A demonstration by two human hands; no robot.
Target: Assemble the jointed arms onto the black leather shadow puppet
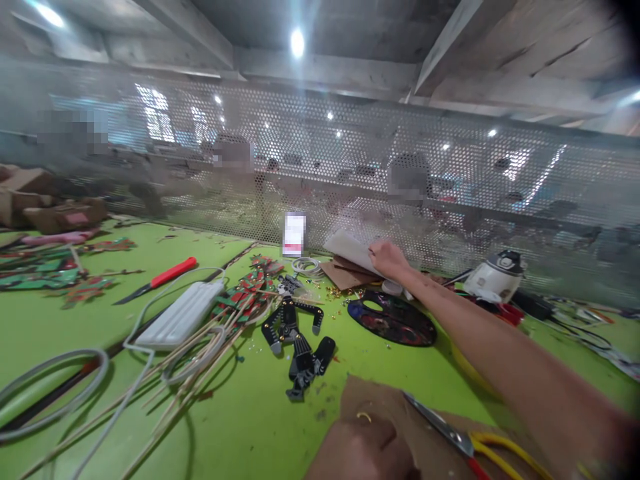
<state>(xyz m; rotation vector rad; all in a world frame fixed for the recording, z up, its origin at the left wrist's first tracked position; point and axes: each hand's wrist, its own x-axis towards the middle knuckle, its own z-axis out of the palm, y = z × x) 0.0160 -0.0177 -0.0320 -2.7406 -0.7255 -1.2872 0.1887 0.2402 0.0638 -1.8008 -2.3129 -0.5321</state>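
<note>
Here, right hand (387, 259) grasping pale curled paper sheet (350, 248), left hand (363, 450) clenched on brown cardboard (385, 400).

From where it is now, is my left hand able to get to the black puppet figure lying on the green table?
Probably yes. The left hand rests on brown card at the near edge, and only bare green table lies between it and the black puppet figure. The scissors lie off to its right.

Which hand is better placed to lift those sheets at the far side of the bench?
Right. The right hand is stretched out and already touching the stack of sheets by the mesh screen. The left hand rests close in, on brown card.
</note>
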